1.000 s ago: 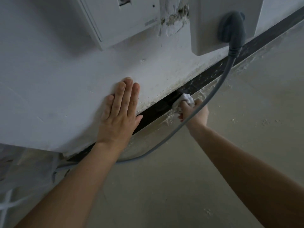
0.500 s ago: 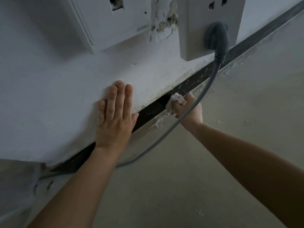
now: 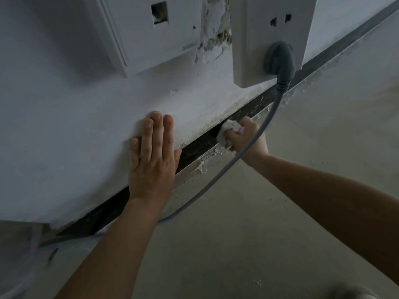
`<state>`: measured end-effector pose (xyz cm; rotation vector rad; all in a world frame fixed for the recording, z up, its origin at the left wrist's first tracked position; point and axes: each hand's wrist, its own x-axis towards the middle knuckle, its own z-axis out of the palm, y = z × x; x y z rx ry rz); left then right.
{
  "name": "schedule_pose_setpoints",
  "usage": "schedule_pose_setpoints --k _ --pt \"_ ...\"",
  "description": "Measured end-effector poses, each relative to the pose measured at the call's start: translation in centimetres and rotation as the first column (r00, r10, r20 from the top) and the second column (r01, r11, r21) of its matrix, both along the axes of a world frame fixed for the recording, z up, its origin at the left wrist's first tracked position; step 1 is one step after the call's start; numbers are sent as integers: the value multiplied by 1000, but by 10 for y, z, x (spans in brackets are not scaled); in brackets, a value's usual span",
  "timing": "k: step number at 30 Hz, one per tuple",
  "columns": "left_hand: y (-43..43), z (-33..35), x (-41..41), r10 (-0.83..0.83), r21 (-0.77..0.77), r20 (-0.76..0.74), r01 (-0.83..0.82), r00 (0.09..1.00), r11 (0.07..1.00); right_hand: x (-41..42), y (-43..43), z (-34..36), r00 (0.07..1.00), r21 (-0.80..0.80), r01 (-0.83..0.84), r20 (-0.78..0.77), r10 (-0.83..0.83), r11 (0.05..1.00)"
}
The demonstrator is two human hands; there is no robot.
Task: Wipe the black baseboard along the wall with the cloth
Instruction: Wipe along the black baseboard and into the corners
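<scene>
The black baseboard (image 3: 195,148) runs as a narrow strip along the foot of the white wall, from lower left to upper right. My right hand (image 3: 248,139) grips a crumpled white cloth (image 3: 228,130) and holds it against the baseboard below the socket. My left hand (image 3: 153,156) lies flat on the white wall just above the strip, fingers straight and together. White dust and plaster crumbs lie along the floor edge under the wiped spot.
A grey plug (image 3: 279,61) sits in a white wall socket (image 3: 267,39); its grey cable (image 3: 218,182) hangs in front of my right wrist and trails left along the floor. A second white wall plate (image 3: 151,29) and broken plaster are above. The floor (image 3: 280,212) is bare grey concrete.
My right hand with the cloth has slid a short way left along the baseboard. The view has tilted up, showing more of the socket. The left hand stays flat on the wall.
</scene>
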<state>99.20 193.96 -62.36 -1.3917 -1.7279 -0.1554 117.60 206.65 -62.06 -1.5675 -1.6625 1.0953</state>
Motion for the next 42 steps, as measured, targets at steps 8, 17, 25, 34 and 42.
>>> schedule_pose_setpoints --k 8,17,25,34,42 --pt "4 -2 1 -8 23 17 8 1000 1000 2 -27 20 985 14 -160 67 159 987" --pt "5 -4 2 27 13 17 -28 999 1000 12 23 0 991 9 133 -16 -133 991" --pt "6 -5 3 18 17 23 -18 1000 1000 -9 -41 10 981 -148 -142 -153 119 979" --pt "7 -5 3 15 18 4 -15 1000 1000 14 37 -12 927 -362 286 -131 -352 887" --pt "6 2 10 29 -32 42 -27 999 999 51 45 23 990 -382 78 135 -27 921"
